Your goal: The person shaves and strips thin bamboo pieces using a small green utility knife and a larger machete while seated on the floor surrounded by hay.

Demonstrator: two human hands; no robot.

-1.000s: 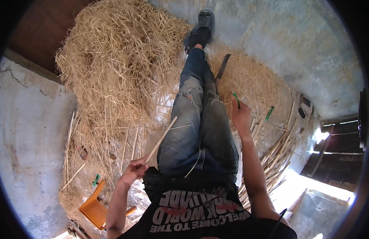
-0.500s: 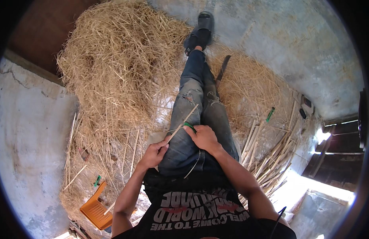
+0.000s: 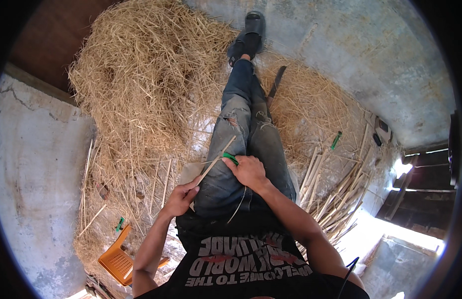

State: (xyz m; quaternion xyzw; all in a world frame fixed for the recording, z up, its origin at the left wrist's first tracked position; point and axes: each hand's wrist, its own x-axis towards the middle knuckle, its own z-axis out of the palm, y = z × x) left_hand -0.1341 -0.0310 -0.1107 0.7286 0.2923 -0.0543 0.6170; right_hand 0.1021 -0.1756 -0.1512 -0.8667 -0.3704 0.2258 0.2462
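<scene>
My left hand (image 3: 182,199) is closed round the lower end of a thin pale strip of bamboo or wood (image 3: 211,166), which slants up and to the right over my thighs. In my closed right hand (image 3: 249,172) is a green cutter knife (image 3: 230,158), mostly hidden by the fingers. Its front end meets the strip a little below the strip's far tip; the blade is too small to make out. A thin curled shaving (image 3: 238,205) hangs below my right hand onto my lap.
A large straw heap (image 3: 151,74) lies far left. Right of my legs are a long dark blade (image 3: 277,82), another green cutter (image 3: 336,140) and many loose pale sticks (image 3: 340,199). An orange plastic chair (image 3: 116,259) and a small green object (image 3: 120,224) are lower left.
Both hands, with the strip and the green cutter, have shifted slightly to the left. The view has moved a little; the grips look the same.
</scene>
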